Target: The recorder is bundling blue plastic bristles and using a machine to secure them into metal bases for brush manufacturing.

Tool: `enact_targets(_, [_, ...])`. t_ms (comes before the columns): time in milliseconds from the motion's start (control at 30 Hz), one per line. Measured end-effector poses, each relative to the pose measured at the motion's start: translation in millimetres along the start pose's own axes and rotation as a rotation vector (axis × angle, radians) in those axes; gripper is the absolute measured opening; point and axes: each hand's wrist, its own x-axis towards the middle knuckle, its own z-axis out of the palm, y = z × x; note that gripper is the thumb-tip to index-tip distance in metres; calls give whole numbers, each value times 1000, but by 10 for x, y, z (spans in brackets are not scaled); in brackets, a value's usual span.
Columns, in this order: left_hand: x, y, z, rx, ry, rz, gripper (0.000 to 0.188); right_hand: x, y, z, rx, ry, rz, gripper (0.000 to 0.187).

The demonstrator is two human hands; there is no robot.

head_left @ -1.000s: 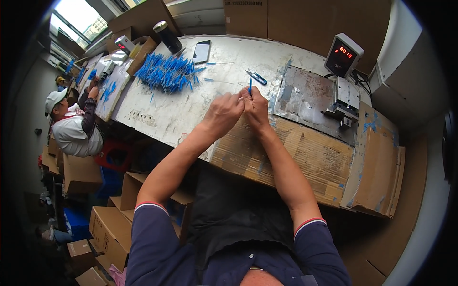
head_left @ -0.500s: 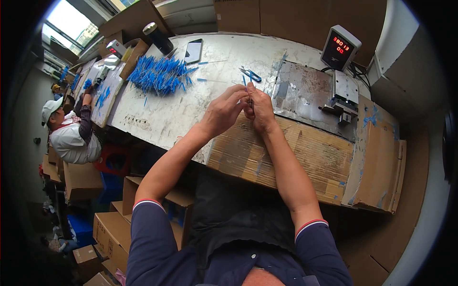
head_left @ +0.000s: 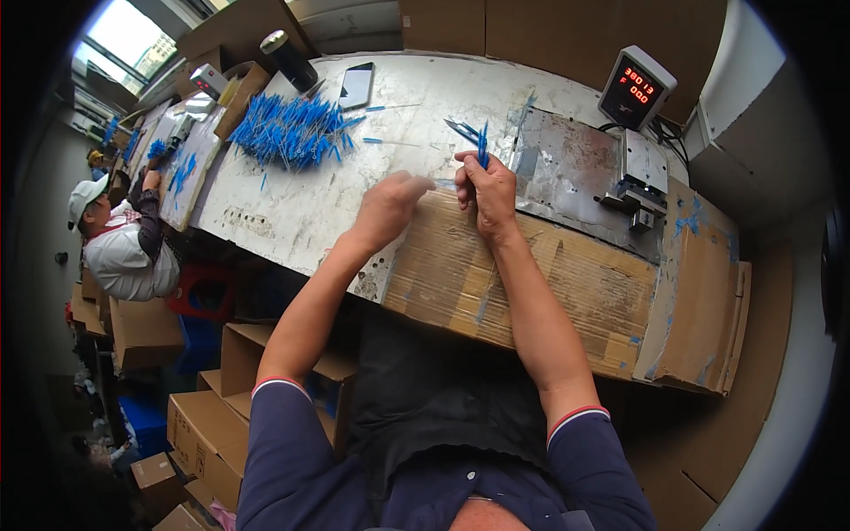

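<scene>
My right hand [head_left: 493,196] is closed, with a few thin blue strips [head_left: 482,144] standing up out of the top of its grip. To its left, my left hand [head_left: 388,211] hovers near the left edge of a flat cardboard sheet [head_left: 531,283]. Its fingers are curled together, and whatever they may pinch is too small to tell. Just beyond the right hand lies a pair of small snips [head_left: 460,131], partly behind the blue strips. A big heap of blue pieces with thin pale wires [head_left: 288,133] covers the far left of the white table [head_left: 301,199].
A metal plate [head_left: 567,168] with a small clamp-like fixture [head_left: 639,199] sits at the right. Behind it stands a red-digit display [head_left: 636,87]. A phone [head_left: 357,86] and a dark bottle [head_left: 289,60] are at the back. A co-worker [head_left: 124,239] works at the left.
My left hand has parted from the right and drawn left and nearer to me. My right hand has shifted slightly right, and the blue strips now show more clearly above it.
</scene>
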Motion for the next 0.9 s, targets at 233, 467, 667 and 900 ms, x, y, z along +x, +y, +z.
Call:
enact_targets(233, [351,95,-348,251,-4,287,29,-57,59,209,-812,84,-647,21])
enact_targets(467, [776,-322,-285,12,-123,-49,53,8,-33,-51,-486,148,-257,27])
enact_targets(667, [1166,-1369,-289,412,-273,-161,76,87,14,39,-483,133,-192,24])
enact_targets(900, [1059,-1273,-149,292,-230,-175,37,124,42,-1,-353,181,-209,21])
